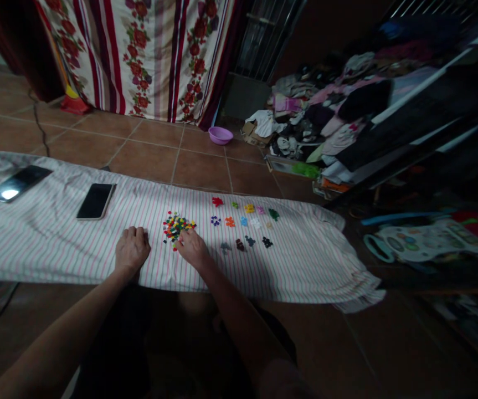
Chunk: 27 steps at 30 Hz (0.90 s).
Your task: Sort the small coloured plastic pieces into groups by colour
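Observation:
A mixed pile of tiny coloured pieces, perhaps beads or small blocks (175, 223), lies on the striped cloth (139, 266). At its lower right edge is my right hand (193, 247), fingers pinched together; what they hold, if anything, is too small to make out. My left hand (132, 247) rests on the cloth left of the pile, fingers curled in and nothing visible in them. To the right, small single-colour groups stand in rows, among them red pieces (217, 201), yellow pieces (249, 208), orange pieces (230, 221), white pieces (255, 222) and black pieces (267, 243).
A phone (96, 201) lies on the cloth left of my left hand. Farther left is a dark device (18, 183) reflecting light. Beyond the cloth, a purple basin (221, 136) sits on the tiled floor, near a heap of clothes (325, 105).

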Tool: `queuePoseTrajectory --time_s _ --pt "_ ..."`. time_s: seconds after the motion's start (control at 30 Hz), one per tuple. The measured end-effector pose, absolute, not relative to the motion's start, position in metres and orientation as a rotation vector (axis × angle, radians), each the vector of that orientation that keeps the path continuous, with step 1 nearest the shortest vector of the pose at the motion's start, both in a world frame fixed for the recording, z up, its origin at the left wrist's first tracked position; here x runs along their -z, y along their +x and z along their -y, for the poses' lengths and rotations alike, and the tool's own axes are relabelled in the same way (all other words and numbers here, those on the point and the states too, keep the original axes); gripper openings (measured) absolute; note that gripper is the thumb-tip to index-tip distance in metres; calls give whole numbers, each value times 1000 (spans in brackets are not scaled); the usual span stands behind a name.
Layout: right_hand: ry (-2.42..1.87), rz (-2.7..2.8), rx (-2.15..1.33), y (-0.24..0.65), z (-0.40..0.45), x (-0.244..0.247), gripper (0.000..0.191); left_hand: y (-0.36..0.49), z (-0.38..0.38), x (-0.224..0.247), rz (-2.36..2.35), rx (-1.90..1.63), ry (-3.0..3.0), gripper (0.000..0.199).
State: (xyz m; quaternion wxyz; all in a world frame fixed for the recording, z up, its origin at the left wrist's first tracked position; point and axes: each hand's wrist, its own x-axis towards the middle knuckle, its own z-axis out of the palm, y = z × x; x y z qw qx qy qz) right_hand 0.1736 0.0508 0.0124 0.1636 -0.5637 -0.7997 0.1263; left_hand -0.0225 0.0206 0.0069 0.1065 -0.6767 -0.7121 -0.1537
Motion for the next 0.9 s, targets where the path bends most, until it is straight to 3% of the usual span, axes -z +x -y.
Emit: queuePoseTrajectory --time_s 0.9 --pt "-1452 1652 -776 240 -56 -8 8 -19 -19 -14 2108 377 -1963 33"
